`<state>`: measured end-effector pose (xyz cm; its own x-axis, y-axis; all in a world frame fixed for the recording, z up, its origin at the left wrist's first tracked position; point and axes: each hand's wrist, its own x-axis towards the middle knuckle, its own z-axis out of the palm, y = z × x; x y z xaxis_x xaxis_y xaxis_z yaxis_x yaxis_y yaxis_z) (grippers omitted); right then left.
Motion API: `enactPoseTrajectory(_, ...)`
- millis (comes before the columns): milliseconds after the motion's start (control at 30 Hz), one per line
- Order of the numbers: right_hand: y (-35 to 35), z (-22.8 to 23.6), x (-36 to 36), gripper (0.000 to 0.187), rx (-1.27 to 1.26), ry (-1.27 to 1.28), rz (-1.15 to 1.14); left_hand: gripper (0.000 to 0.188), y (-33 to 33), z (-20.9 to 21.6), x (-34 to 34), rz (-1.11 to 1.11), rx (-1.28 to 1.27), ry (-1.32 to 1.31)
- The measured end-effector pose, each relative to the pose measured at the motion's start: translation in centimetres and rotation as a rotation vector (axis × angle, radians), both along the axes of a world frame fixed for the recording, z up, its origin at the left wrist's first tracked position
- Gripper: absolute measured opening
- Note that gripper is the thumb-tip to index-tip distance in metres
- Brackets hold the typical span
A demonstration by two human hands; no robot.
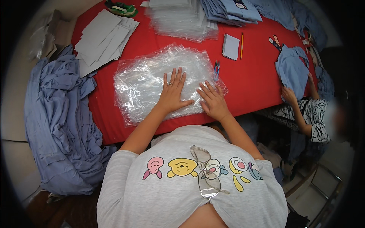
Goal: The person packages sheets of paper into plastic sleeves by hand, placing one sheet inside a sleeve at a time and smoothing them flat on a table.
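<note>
A fanned pile of clear plastic bags [140,81] lies in front of me on the red-covered table [251,85]. My left hand [173,91] rests flat on the middle of the pile, its fingers stretched toward the far side. Near the pile's right edge, my right hand [213,100] lies palm down with its fingers extended, also on the plastic. Neither hand grips anything. Just beyond my right hand are small blue thread snips [216,70], partly over the bags' edge.
White card sheets [104,40] lie at the far left, beside heaped blue cloth [62,121]. More plastic bags [180,21] and folded blue shirts [232,11] are stacked at the back. A notepad [230,47] and pencil [242,46] lie right of centre. A co-worker handles a blue garment [292,70].
</note>
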<state>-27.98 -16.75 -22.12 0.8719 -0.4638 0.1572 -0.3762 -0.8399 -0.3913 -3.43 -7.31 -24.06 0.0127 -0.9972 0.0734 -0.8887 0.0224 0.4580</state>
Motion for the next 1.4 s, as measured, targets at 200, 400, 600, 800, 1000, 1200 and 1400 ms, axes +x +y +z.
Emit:
enactPoseTrajectory(200, -2.2, 2.9, 1.0, 0.042, 0.28, -0.275, -0.139, 0.102, 5.1, 0.1, 0.8, 0.339, 0.056, -0.028)
enactPoseTrajectory(400, -4.3, 1.0, 9.5, 0.067, 0.038, -0.163, -0.079, 0.091, 7.7, -0.9, 1.2, 0.495, 0.114, -0.087)
enactPoseTrajectory(600, -4.6, -3.6, 10.0, 0.082, -0.068, 0.081, 0.012, 0.091, 8.4, -1.2, 3.7, 0.437, 0.164, -0.184)
enactPoseTrajectory(800, -12.6, 1.7, 16.1, 0.047, -0.081, -0.113, 0.003, 0.093, 9.2, -0.6, 4.6, 0.415, 0.198, -0.128)
enactPoseTrajectory(1000, -30.5, 1.3, 29.4, 0.05, -0.123, -0.259, -0.201, 0.092, 9.0, 0.4, 5.0, 0.404, 0.228, -0.08)
enactPoseTrajectory(1200, -36.8, -3.2, 35.2, 0.057, -0.276, 0.021, -0.229, 0.09, 9.4, 0.1, 5.1, 0.445, 0.237, -0.057)
enactPoseTrajectory(1400, -37.9, -7.2, 35.0, 0.05, -0.425, 0.191, -0.018, 0.089, 9.4, -0.1, 5.4, 0.431, 0.236, -0.032)
